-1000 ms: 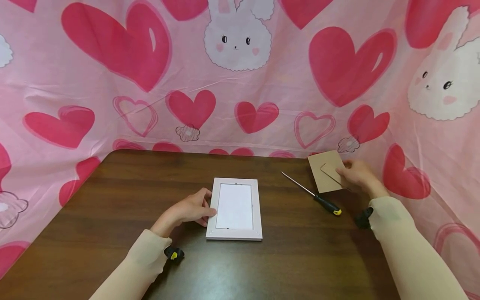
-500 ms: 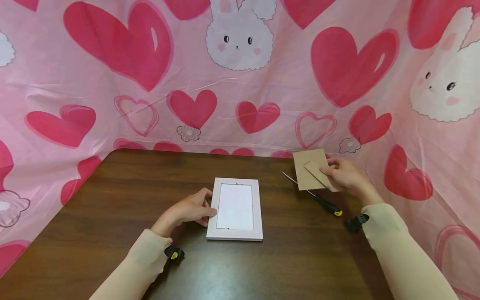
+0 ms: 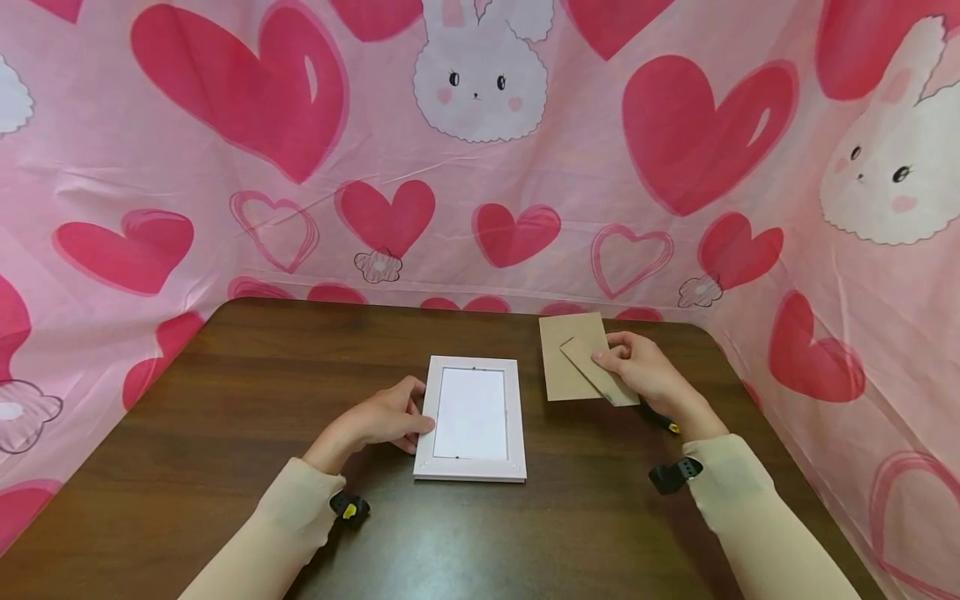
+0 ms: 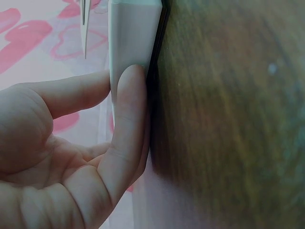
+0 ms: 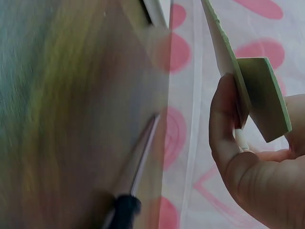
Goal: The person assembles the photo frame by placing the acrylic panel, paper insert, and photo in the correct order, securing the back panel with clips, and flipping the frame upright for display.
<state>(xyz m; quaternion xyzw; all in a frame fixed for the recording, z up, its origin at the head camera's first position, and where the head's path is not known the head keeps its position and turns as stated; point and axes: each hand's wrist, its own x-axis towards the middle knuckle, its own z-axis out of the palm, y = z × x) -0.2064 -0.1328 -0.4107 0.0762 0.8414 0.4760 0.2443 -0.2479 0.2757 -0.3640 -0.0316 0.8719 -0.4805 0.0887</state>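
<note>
A white picture frame (image 3: pixel 515 421) lies face down on the dark wooden table, a white sheet (image 3: pixel 472 412) filling its opening. My left hand (image 3: pixel 386 417) grips its left edge, thumb on top; the left wrist view shows fingers (image 4: pixel 129 105) against the frame's side (image 4: pixel 133 33). Above the table, right of the frame, my right hand (image 3: pixel 648 367) pinches a brown backing board (image 3: pixel 558 358) with a narrower stand flap (image 3: pixel 600 375). In the right wrist view the flap (image 5: pixel 267 98) stands out at an angle from the board (image 5: pixel 224 57).
A screwdriver with a black and yellow handle (image 3: pixel 663 419) lies on the table under my right hand, mostly hidden in the head view; its metal shaft (image 5: pixel 143 162) shows in the right wrist view. A pink heart-and-rabbit cloth (image 3: pixel 517 158) hangs behind the table and along its sides.
My right hand has carried the backing board leftward from the table's right side toward the frame, passing over the screwdriver. The left hand and the frame have stayed in place.
</note>
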